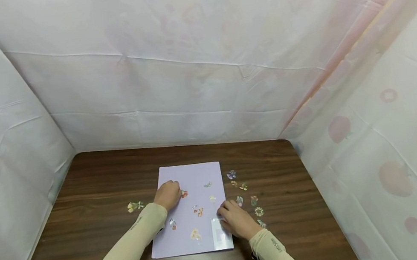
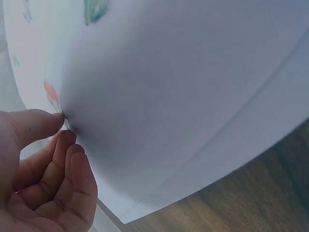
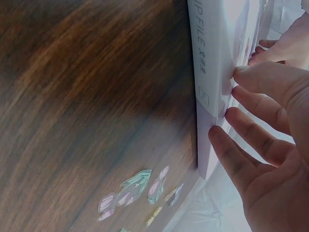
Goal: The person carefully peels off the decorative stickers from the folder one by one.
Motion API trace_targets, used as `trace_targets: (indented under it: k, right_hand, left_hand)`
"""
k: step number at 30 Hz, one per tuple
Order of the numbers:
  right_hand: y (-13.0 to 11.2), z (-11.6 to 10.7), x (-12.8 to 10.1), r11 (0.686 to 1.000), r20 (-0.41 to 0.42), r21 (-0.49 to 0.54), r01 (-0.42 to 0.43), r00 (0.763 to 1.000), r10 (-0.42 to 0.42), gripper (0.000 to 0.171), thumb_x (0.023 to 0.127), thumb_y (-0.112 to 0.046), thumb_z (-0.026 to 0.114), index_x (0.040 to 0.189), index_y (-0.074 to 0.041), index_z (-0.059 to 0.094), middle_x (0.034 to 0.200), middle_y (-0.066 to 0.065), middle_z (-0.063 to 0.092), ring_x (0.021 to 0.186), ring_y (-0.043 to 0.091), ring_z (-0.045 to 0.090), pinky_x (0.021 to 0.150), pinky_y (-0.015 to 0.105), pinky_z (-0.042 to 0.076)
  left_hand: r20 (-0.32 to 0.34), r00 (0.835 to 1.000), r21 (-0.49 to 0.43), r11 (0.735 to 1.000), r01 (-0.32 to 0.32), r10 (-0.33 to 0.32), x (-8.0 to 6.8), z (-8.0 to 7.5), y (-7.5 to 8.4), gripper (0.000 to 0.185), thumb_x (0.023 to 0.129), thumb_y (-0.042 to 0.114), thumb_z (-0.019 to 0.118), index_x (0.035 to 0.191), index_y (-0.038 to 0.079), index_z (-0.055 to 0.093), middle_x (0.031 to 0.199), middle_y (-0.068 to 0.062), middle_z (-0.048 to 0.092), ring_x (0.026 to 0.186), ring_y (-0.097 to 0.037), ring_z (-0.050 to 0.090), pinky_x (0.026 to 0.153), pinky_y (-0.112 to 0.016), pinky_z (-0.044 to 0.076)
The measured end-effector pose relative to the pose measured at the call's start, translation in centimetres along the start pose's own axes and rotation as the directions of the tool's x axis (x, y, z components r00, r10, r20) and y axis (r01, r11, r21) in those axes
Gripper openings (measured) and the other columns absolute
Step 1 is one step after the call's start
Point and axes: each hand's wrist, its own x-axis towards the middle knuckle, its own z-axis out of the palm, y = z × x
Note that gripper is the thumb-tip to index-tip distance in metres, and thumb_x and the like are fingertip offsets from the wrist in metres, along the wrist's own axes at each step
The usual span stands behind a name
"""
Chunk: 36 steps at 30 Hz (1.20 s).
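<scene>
A dark brown wood-grain table (image 1: 95, 190) is standing inside a booth of creased white plastic sheeting (image 1: 185, 64), which is hanging behind it and down both sides. On the right-hand sheet, faint pink round fruit prints (image 1: 339, 128) are showing through. A single pale yellow-and-pink flower sticker (image 1: 135, 206) is lying on the bare wood toward the table's left. Toward the right, a loose cluster of small flower stickers (image 1: 243, 186) is lying scattered on the wood, among them a little ring-shaped wreath sticker (image 1: 259, 211).
</scene>
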Motion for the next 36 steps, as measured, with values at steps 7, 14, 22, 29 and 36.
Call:
trace_targets:
  k: [7,14,22,29,36]
  right_hand:
    - [-0.1,-0.1,0.0,1.000,0.014,0.004,-0.017,1.000,0.017,0.022,0.083,-0.012,0.080,0.102,-0.011,0.068,0.103,0.003,0.057,0.099,0.020,0.054,0.082,0.032,0.051]
    - [-0.2,-0.2,0.0,1.000,0.017,-0.007,-0.015,1.000,0.015,0.021,0.083,-0.013,0.079,0.101,-0.011,0.068,0.103,0.003,0.057,0.098,0.021,0.054,0.081,0.032,0.051]
    - [-0.3,-0.3,0.1,1.000,0.027,-0.005,-0.024,0.999,0.024,0.022,0.082,-0.013,0.080,0.101,-0.011,0.068,0.103,0.003,0.058,0.100,0.021,0.054,0.083,0.033,0.051]
    - [-0.4,-0.3,0.3,0.999,0.053,-0.012,-0.050,0.997,0.051,0.021,0.084,-0.014,0.078,0.102,-0.012,0.069,0.106,0.003,0.058,0.101,0.020,0.054,0.081,0.032,0.052]
    - [-0.2,-0.1,0.2,0.999,0.043,-0.019,-0.044,0.998,0.045,0.021,0.083,-0.015,0.080,0.101,-0.012,0.069,0.105,0.003,0.058,0.100,0.020,0.054,0.083,0.031,0.052]
  left_hand:
    - [0.015,1.000,0.082,0.997,-0.015,0.014,0.0,0.2,0.5,0.017,0.085,-0.002,0.062,0.068,0.001,0.064,0.064,-0.013,0.058,0.062,-0.032,0.062,0.058,-0.046,0.052]
    - [0.050,0.998,0.038,0.999,0.033,-0.035,0.5,0.3,0.5,0.017,0.086,-0.003,0.062,0.070,-0.001,0.063,0.068,-0.017,0.062,0.064,-0.034,0.064,0.057,-0.046,0.053]
    - [0.203,0.957,-0.107,0.966,0.233,-0.209,1.3,0.1,0.2,0.015,0.088,0.003,0.058,0.076,-0.003,0.063,0.076,-0.019,0.064,0.064,-0.028,0.056,0.065,-0.047,0.051]
    - [0.213,0.953,-0.098,0.966,0.241,-0.216,1.3,0.7,0.1,0.028,0.091,0.020,0.068,0.069,0.005,0.059,0.071,-0.012,0.059,0.063,-0.026,0.051,0.067,-0.044,0.050]
    - [0.189,0.959,-0.195,0.949,0.248,-0.212,1.0,0.2,-1.2,0.023,0.089,0.017,0.061,0.075,-0.001,0.060,0.075,-0.015,0.059,0.066,-0.027,0.053,0.068,-0.048,0.051]
